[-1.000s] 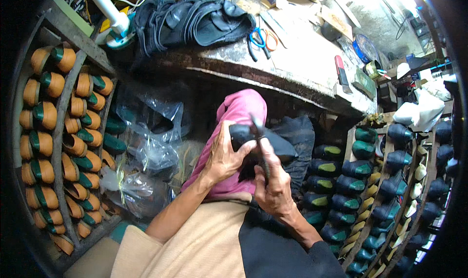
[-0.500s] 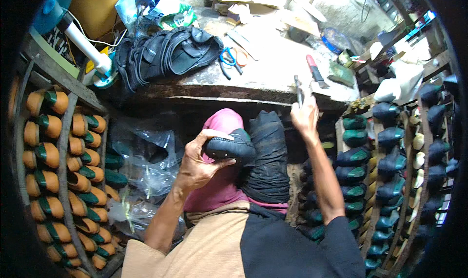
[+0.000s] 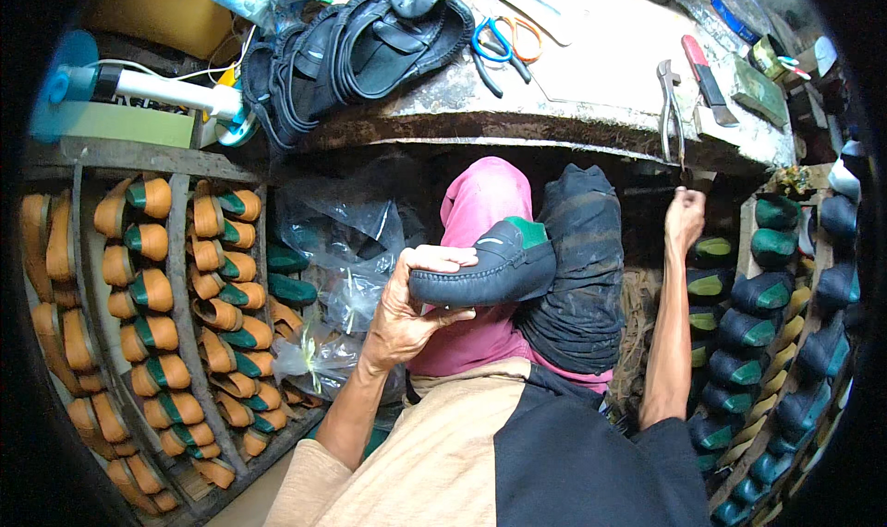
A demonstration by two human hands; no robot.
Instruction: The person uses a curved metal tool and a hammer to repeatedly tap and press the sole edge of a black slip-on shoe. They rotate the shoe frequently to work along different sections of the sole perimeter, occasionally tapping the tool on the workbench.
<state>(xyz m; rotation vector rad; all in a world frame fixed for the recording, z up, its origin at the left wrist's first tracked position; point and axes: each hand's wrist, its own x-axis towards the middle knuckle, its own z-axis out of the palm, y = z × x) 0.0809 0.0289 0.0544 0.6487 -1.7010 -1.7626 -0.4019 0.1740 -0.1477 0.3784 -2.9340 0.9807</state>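
My left hand (image 3: 407, 310) grips a black moccasin-style shoe (image 3: 485, 273), fingers over its top and thumb beneath. A green piece shows in the shoe's opening. The shoe is held level above my knees, its rounded end toward the left hand. At the bench's front edge, my right hand (image 3: 685, 218) is closed around something thin and dark that I cannot make out. Just beyond it, metal pincers (image 3: 668, 111) lie with their handles toward me. A red-handled knife (image 3: 704, 74) lies to their right.
The worktable (image 3: 591, 102) bears black sandals (image 3: 370, 47), blue-and-orange-handled scissors (image 3: 504, 42) and a green block (image 3: 759, 91). Racks of orange shoes (image 3: 152, 291) stand left, racks of black shoes (image 3: 762, 333) right. Clear plastic bags (image 3: 342, 241) lie left of my legs.
My right hand has drawn back from the tabletop beside the pincers to below the table edge. My left hand has turned the shoe so more of its side and top show. The view has shifted.
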